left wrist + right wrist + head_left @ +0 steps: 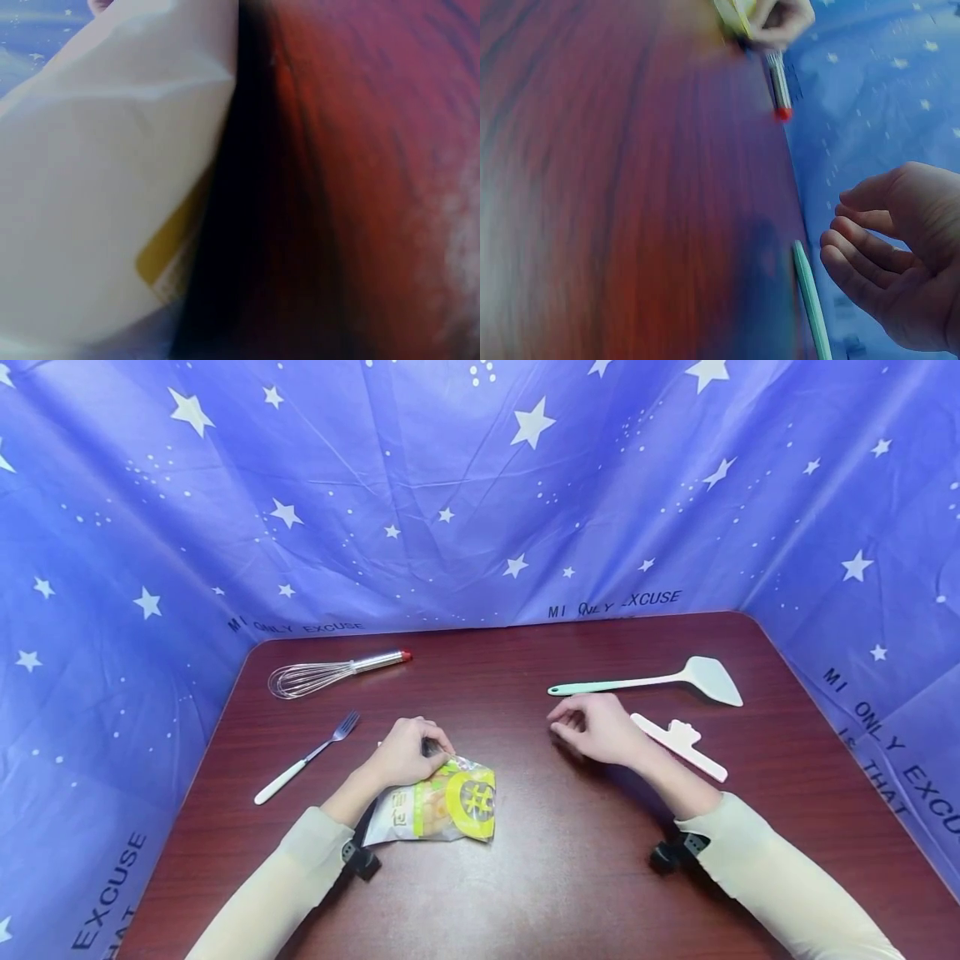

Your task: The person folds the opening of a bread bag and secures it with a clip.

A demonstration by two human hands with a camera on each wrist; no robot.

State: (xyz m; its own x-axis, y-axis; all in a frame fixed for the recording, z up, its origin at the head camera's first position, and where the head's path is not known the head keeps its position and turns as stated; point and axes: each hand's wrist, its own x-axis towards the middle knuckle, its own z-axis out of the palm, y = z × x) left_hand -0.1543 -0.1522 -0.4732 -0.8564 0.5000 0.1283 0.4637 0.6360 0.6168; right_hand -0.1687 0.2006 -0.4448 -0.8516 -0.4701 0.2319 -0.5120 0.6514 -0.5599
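My left hand [408, 753] pinches the top edge of a crinkled snack bag [471, 806] with yellow, green and white print. The bag leans on the table below the hand, and its pale side [97, 180] fills much of the left wrist view. To the right, my right hand [596, 727] hovers close over the table with loosely bent fingers and holds nothing. Just beyond it lies a spatula with a mint handle [581, 689] and a pale blade. A pale pink bag clip [682, 743] lies beside the right wrist, partly hidden by it.
A whisk [318, 677] with a red-tipped handle lies at the back left of the dark wooden table [480, 693]. Nearer on the left is a fork [303, 766] with a white handle. A blue star-patterned curtain [450, 485] stands around the table's back and sides.
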